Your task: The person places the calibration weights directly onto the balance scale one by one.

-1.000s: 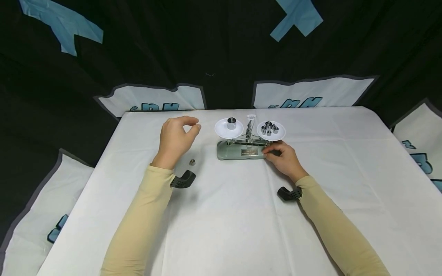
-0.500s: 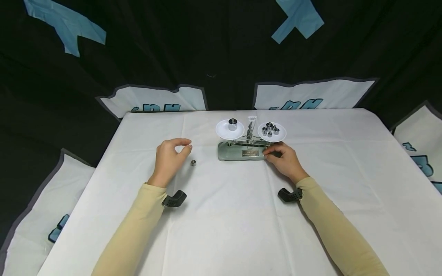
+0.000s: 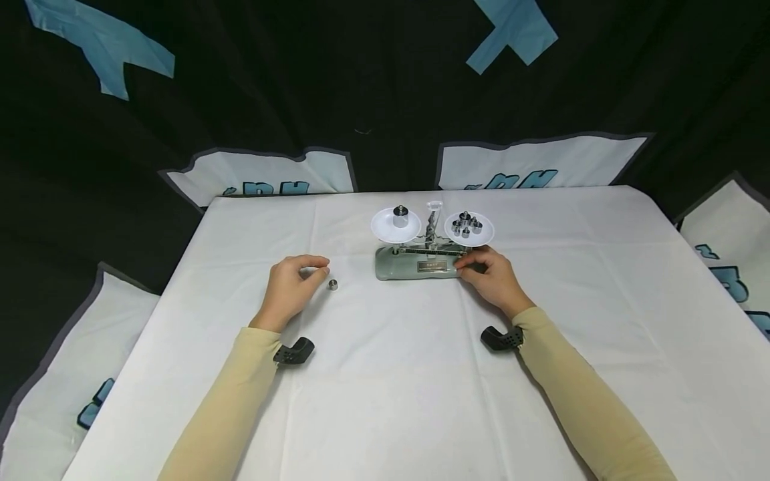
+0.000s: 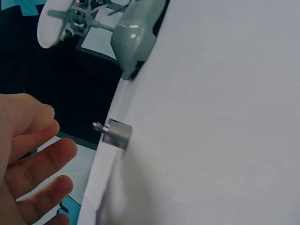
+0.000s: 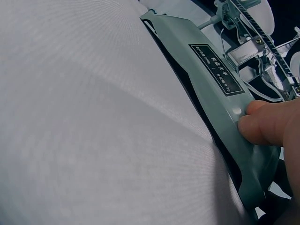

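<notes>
A pan balance (image 3: 394, 267) with a green base stands at the far middle of the table. Its left pan (image 3: 385, 231) bears one large metal weight (image 3: 400, 217); several smaller weights (image 3: 465, 220) stand on the right pan (image 3: 486, 235). My right hand (image 3: 494, 279) grips the right end of the base, its thumb (image 5: 258, 126) against the front face. To the left, a small knobbed weight (image 4: 118, 134) sits on the cloth. My left hand (image 3: 287, 288) is just left of that weight, thumb and fingers apart from it and holding nothing.
A white cloth (image 3: 385, 387) covers the table, and dark curtains with blue tape (image 3: 511, 30) hang behind it. Black wrist cameras (image 3: 293, 351) sit under both sleeves. The balance's beam and pointer (image 3: 431, 230) rise between the pans.
My left hand has come down and back toward the table, away from the balance's left side to beside the small weight. The right hand has stayed on the base.
</notes>
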Demonstrator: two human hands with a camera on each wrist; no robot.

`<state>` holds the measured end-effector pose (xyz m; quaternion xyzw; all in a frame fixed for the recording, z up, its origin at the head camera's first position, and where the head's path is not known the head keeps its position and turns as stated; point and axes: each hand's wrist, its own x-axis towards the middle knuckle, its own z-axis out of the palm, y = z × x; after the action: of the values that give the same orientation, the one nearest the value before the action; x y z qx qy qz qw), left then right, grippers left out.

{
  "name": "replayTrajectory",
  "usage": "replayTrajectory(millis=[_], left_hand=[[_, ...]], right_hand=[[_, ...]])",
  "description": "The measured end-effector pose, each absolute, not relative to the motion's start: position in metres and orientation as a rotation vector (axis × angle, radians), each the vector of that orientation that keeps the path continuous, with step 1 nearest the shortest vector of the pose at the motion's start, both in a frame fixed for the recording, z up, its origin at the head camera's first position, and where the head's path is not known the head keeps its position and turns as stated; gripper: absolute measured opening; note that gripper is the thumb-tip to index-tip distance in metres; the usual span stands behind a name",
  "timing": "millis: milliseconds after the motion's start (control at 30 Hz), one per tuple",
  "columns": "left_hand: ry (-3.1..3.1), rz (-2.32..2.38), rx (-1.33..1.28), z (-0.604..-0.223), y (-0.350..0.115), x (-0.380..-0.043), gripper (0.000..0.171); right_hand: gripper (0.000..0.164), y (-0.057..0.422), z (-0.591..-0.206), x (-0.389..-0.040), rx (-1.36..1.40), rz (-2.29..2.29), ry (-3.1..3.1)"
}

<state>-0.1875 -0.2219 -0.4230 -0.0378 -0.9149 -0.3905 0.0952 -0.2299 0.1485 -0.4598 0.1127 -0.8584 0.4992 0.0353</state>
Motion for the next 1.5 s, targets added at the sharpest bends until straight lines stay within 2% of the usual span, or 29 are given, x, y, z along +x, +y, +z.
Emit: replayTrajectory(millis=[1033, 1500], left_hand=[[-2.758, -1.139, -0.242, -0.441, -0.223, -0.189, 0.015], [-2.783, -1.09, -0.257, -0.443, -0.223, -0.19, 0.016]], right_hand=[[0.013, 0.147, -0.458, -0.231, 0.334, 1.522, -2.648], [0.013, 0.147, -0.459, -0.231, 0.326, 1.532, -2.642]])
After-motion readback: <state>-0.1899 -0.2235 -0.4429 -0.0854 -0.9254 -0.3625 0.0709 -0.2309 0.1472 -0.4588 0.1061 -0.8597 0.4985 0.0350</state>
